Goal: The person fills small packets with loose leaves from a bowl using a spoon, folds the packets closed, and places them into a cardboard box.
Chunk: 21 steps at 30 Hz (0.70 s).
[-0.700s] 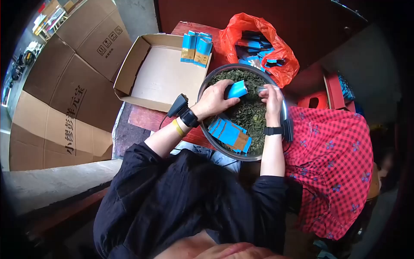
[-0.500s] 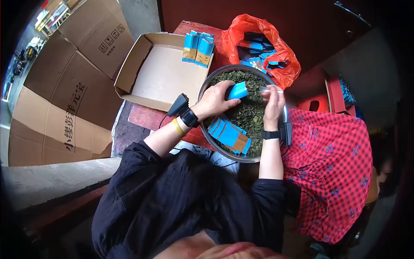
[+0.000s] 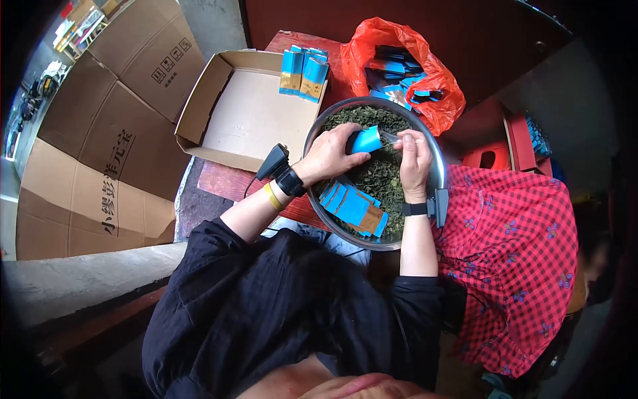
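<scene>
My left hand point(image 3: 330, 153) grips a small blue packet point(image 3: 366, 139), its mouth facing right. In the fingers of my right hand point(image 3: 415, 163) is a small shiny spoon point(image 3: 390, 137), its tip at the packet's mouth. Whether the tip has entered the packet I cannot tell. Both hands are over a round metal basin point(image 3: 439, 174) filled with dried green leaves point(image 3: 385, 173). A fanned pile of flat blue and gold packets point(image 3: 352, 209) lies on the leaves, below my left hand.
Left of the basin, a shallow cardboard tray point(image 3: 252, 126) holds several blue packets point(image 3: 304, 73) at its right corner. Behind the basin sits a red plastic bag point(image 3: 359, 50) of packets. Red checked cloth point(image 3: 512, 266) drapes at right; a large carton point(image 3: 100, 146) stands at left.
My right hand has moved slightly left, bringing the spoon from a little apart to the mouth of the packet. My left hand keeps its hold on the packet, almost still.
</scene>
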Available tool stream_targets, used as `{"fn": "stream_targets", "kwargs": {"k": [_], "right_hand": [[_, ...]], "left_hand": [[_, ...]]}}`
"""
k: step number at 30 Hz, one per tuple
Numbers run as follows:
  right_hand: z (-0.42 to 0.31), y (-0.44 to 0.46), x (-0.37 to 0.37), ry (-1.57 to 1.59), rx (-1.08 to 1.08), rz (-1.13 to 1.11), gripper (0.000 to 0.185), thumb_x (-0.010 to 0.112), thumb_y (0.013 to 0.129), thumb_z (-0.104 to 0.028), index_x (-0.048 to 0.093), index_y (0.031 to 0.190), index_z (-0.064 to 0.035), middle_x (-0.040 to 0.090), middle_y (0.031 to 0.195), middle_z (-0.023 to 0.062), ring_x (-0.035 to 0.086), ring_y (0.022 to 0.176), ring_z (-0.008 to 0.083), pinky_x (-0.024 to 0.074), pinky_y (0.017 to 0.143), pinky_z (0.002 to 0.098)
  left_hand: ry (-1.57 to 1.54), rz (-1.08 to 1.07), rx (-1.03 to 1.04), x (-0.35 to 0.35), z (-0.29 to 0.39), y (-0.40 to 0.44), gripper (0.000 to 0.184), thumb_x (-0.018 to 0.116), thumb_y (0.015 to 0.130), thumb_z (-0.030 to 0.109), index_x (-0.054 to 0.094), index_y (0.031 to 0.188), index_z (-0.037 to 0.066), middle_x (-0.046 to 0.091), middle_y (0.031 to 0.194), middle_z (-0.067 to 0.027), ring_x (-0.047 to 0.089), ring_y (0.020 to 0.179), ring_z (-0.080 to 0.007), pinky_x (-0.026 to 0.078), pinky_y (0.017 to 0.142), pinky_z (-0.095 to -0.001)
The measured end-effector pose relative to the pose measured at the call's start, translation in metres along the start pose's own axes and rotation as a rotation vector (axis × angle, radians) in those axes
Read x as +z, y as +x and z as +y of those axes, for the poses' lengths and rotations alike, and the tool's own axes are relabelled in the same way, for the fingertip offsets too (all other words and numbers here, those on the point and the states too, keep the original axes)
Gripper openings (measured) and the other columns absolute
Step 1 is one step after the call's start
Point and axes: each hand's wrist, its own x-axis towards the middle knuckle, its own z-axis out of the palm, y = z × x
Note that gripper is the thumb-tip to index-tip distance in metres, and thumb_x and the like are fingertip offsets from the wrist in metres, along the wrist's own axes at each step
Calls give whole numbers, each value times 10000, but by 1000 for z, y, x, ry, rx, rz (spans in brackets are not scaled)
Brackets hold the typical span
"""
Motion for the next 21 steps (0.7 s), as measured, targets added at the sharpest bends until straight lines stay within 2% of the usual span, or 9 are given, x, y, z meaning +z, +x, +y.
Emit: {"fn": "stream_targets", "kwargs": {"k": [2, 5, 6, 8, 10, 12, 13, 18, 21], "right_hand": [[6, 2, 1, 92, 90, -55, 226, 496, 1003, -213, 627, 991, -30, 634, 799, 31, 598, 699, 92, 457, 604, 232], [9, 8, -3, 295, 393, 138, 246, 501, 996, -249, 633, 982, -43, 617, 737, 9, 589, 645, 76, 440, 559, 190], [14, 10, -8, 321, 384, 165, 248, 505, 993, -253, 634, 982, -42, 614, 732, 11, 585, 639, 80, 439, 566, 202], [23, 12, -18, 170, 291, 203, 263, 501, 994, -262, 639, 953, -42, 611, 721, 4, 574, 614, 76, 430, 563, 212], [30, 12, -25, 172, 291, 180, 215, 559, 962, -229, 648, 935, -36, 628, 802, 28, 608, 714, 114, 471, 655, 252], [36, 13, -26, -356, -100, 132, 151, 625, 912, -179, 654, 941, -33, 636, 932, 71, 625, 903, 186, 488, 816, 319], [18, 12, -23, -415, -133, 165, 147, 671, 865, -148, 656, 965, -41, 621, 1050, 106, 586, 1062, 245, 446, 950, 378], [-23, 5, 5, -204, -278, -168, 297, 645, 842, -169, 617, 1084, 2, 628, 1115, 164, 592, 1047, 331, 457, 947, 412], [-22, -3, 11, -343, -282, -324, 437, 669, 819, -231, 588, 1156, 34, 623, 1103, 202, 593, 1037, 346, 466, 937, 420]], "left_hand": [[-4, -11, 5, 0, 0, -1, 613, 775, 789, 312, 527, 1262, 11, 624, 1158, -209, 629, 1066, -347, 508, 908, -405], [-28, -10, 14, -1, 0, -1, 607, 775, 790, 312, 530, 1254, 7, 619, 1159, -211, 625, 1071, -351, 506, 909, -412], [-31, -4, 14, 1, -1, -1, 607, 775, 790, 312, 530, 1254, 7, 619, 1159, -211, 625, 1071, -351, 506, 909, -412], [-35, 111, 89, 5, -5, -2, 620, 783, 778, 289, 521, 1269, 17, 612, 1157, -206, 613, 1081, -353, 498, 918, -415], [2, 213, 180, 3, -4, -2, 642, 790, 768, 268, 506, 1290, 24, 604, 1161, -200, 604, 1086, -356, 494, 923, -415], [42, 315, 275, 1, -2, -2, 666, 797, 759, 247, 491, 1310, 32, 597, 1165, -195, 595, 1092, -358, 490, 927, -415], [24, 303, 254, 0, 0, -3, 695, 790, 756, 238, 460, 1333, 35, 584, 1171, -196, 581, 1095, -360, 486, 926, -413], [22, 305, 309, 0, 5, -7, 741, 784, 743, 192, 421, 1372, 45, 572, 1129, -189, 573, 1062, -366, 487, 904, -411], [43, 259, 282, -4, 9, -9, 759, 796, 705, 156, 449, 1376, 75, 572, 1128, -168, 588, 1016, -351, 500, 867, -404]]}}
